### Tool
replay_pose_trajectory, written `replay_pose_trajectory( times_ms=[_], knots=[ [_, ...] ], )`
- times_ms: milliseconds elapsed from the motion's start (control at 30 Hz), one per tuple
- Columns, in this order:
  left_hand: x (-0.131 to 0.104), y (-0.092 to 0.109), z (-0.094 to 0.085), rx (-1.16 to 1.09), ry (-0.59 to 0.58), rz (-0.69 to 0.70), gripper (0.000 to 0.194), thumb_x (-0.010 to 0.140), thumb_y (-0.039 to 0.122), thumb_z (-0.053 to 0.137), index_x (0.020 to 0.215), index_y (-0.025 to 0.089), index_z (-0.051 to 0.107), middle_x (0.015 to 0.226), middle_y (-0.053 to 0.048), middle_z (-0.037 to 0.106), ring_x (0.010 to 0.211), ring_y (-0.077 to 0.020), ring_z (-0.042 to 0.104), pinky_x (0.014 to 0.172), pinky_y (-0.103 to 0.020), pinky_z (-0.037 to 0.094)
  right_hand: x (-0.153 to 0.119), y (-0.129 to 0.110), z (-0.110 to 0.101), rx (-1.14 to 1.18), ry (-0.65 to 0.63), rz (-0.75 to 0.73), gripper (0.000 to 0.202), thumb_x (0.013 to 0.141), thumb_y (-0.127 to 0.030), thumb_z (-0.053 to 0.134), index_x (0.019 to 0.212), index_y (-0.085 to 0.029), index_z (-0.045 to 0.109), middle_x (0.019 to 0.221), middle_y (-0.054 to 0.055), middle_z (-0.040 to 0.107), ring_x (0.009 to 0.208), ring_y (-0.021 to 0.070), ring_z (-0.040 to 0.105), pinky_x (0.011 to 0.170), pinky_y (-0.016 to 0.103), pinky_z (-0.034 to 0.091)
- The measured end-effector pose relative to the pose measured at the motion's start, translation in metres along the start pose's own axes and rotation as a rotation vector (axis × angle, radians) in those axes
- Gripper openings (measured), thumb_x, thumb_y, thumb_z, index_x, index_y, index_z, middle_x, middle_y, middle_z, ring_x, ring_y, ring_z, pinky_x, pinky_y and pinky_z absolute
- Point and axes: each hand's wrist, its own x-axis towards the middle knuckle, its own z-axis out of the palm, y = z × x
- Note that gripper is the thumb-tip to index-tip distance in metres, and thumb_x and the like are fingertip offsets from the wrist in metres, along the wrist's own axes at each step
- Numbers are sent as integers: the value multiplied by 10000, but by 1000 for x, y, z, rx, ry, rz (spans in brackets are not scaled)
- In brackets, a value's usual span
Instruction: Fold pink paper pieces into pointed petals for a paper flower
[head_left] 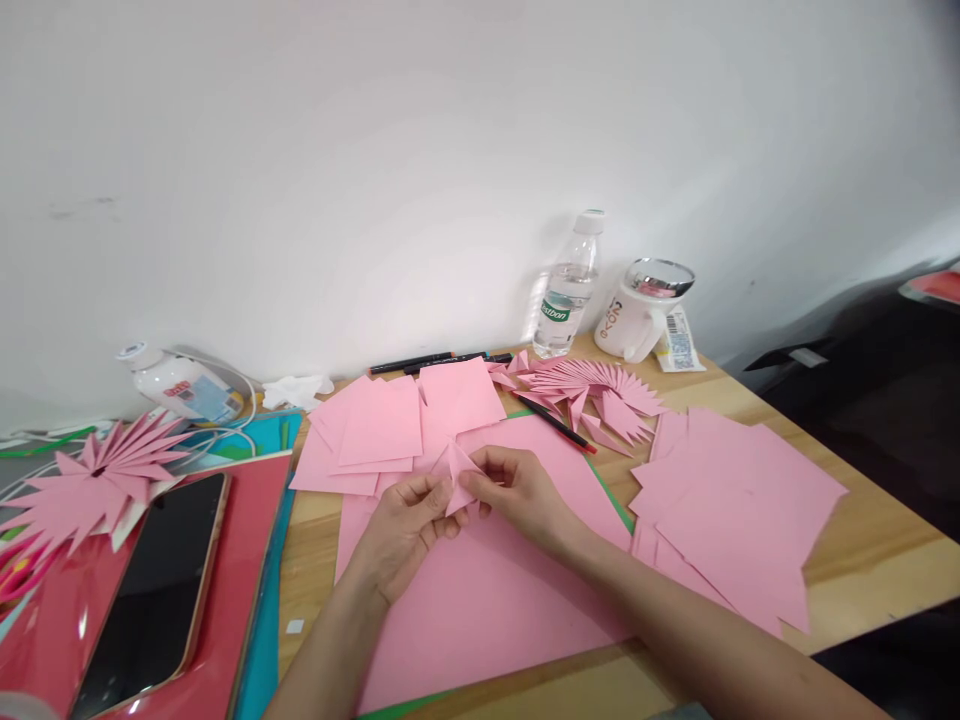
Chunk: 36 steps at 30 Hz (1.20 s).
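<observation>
A small folded piece of pink paper [457, 472] is held between my two hands, its point facing up. My left hand [409, 520] pinches its left side with thumb and fingers. On the right side, the thumb and fingers of my right hand [517, 490] are closed on the same piece. Both hands are over a large pink sheet [495, 610] on the wooden table [855, 470]. Square pink sheets [382, 425] overlap just beyond my left hand. More pink sheets [742, 510] lie in a loose pile at the right.
Folded pink fans [600, 385] [101, 470] lie at back right and far left. A pen [555, 425], water bottle [568, 290] and lidded mug [637, 315] stand or lie beyond. At left are a phone [161, 590], scissors [22, 570] and a white bottle [180, 385].
</observation>
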Motion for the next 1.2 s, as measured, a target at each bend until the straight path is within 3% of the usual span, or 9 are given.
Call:
replay_pose_trajectory(
  times_ms=[200, 400, 600, 800, 1000, 1200],
  knots=[
    [-1, -3, 3, 31, 3, -58, 282, 721, 370, 673, 640, 112, 591, 573, -26, 600, 481, -94, 550, 434, -189, 363, -1, 5, 1, -31, 100, -43, 189, 711, -307, 546, 598, -166, 493, 554, -38, 458, 504, 95, 462, 498, 219, 397],
    [-1, -6, 2, 22, 71, -103, 353, 673, 396, 707, 570, 120, 512, 470, 32, 526, 333, -17, 414, 343, -137, 228, 0, 8, 3, -31, 127, -55, 191, 709, -308, 552, 595, -170, 487, 564, -43, 441, 490, 85, 432, 470, 210, 385],
    [1, -9, 8, 53, 159, -20, 406, 635, 431, 721, 517, 123, 485, 398, 49, 486, 285, -9, 376, 313, -125, 203, 0, 8, 4, -28, 153, -66, 196, 717, -306, 554, 607, -160, 486, 566, -37, 456, 490, 84, 441, 476, 211, 373],
    [-2, -8, 16, 96, 238, 33, 428, 550, 457, 761, 482, 141, 480, 356, 46, 492, 247, -59, 415, 252, -152, 261, -2, 11, 7, -23, 169, -91, 200, 733, -321, 546, 626, -162, 488, 570, -42, 430, 503, 85, 418, 490, 216, 361],
    [-3, -3, 13, 95, 121, 48, 375, 633, 467, 711, 591, 139, 532, 463, -5, 601, 353, -107, 542, 345, -189, 416, -2, 8, 5, 17, 132, -115, 203, 747, -320, 556, 633, -159, 509, 567, -41, 433, 504, 84, 421, 490, 216, 364],
    [-1, -2, 9, 69, 0, 43, 308, 735, 442, 635, 742, 140, 577, 569, -33, 640, 463, -112, 584, 424, -189, 448, -2, 5, 1, 83, 21, -93, 199, 740, -323, 599, 654, -145, 573, 609, -20, 521, 520, 79, 460, 503, 207, 398]
  ],
)
